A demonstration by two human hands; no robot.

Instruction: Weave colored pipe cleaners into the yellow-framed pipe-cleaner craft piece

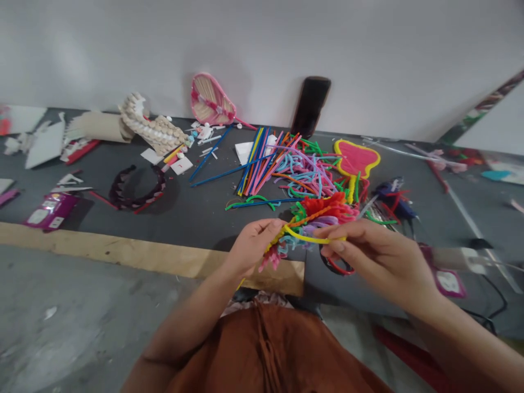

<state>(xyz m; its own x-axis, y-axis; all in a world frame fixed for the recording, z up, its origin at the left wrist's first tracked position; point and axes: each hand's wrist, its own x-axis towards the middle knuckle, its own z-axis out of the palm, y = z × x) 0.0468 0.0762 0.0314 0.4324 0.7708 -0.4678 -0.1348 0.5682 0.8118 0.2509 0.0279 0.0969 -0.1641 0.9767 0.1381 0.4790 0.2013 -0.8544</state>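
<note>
My left hand (254, 246) is closed on the near left part of a multicoloured pipe-cleaner piece (323, 206), which has red, orange, purple, blue, green and pink loops. A yellow pipe cleaner (305, 238) stretches from my left fingertips to my right hand (380, 259), whose thumb and fingers pinch its other end. Below the right fingers shows a curved dark band with a red edge (341, 268); whether it joins the colourful piece is hard to tell. My fingers hide part of the piece.
Beyond my hands lie a heap of cut pipe cleaners (307, 169) and straight ones (254, 169). A pink and yellow wand (357, 159), a glue gun (393, 196) and a dark headband (139, 202) are around. A phone (311, 106) leans on the wall.
</note>
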